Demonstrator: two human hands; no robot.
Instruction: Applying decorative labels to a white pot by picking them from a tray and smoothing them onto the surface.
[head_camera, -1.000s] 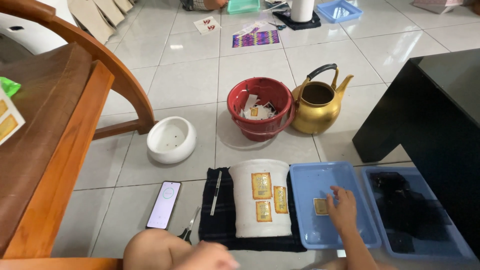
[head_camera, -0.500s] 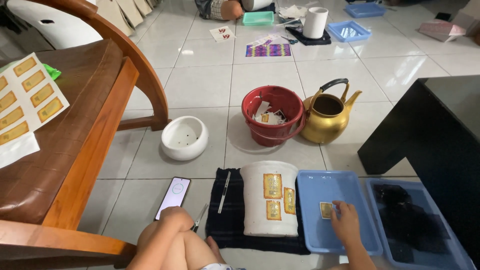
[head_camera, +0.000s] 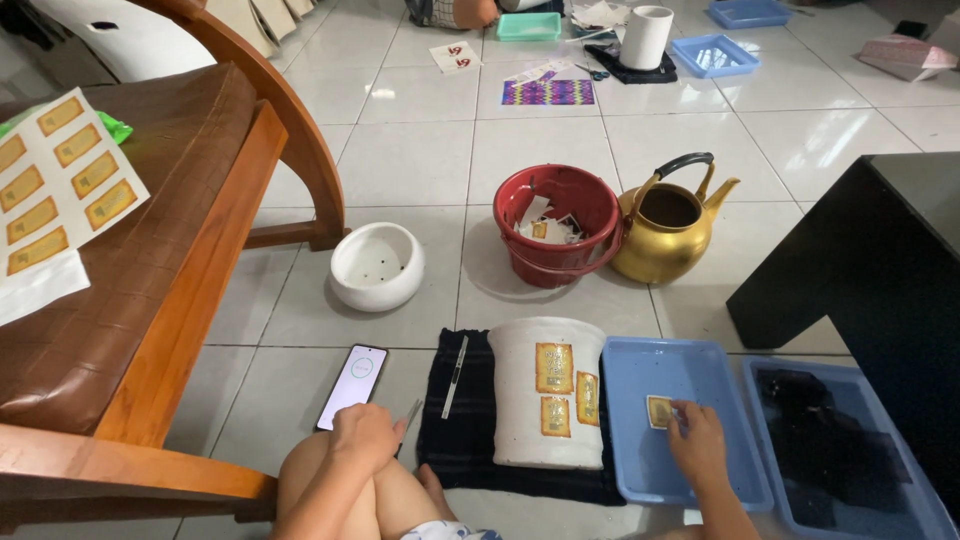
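Your right hand (head_camera: 697, 445) is inside the light blue tray (head_camera: 700, 480), fingertips pinching the edge of a small gold label (head_camera: 659, 411) that lies flat on the tray bottom, just ahead of the hand. Your left hand (head_camera: 364, 436) rests on your bent knee (head_camera: 320, 485), fingers curled loosely, gripping nothing.

Btwn the two hands: a white pot (head_camera: 546, 391) on its side on a dark cloth (head_camera: 470, 440), w/ three gold labels stuck on its wall. A thin pen-like tool (head_camera: 455, 362) lies on the cloth, just beyond the left hand. A phone (head_camera: 353, 386) w/ lit screen lies on the floor just ahead of the left hand.

To the right of the right hand, touching the tray: a second blue bin (head_camera: 850, 460) w/ dark liquid.

Farther out from the hands: a white bowl (head_camera: 377, 266), a red bucket (head_camera: 556, 222) w/ paper scraps, a gold kettle (head_camera: 668, 223). Well left of the left hand, a label sheet (head_camera: 62, 178) lies on a wooden chair (head_camera: 170, 290).
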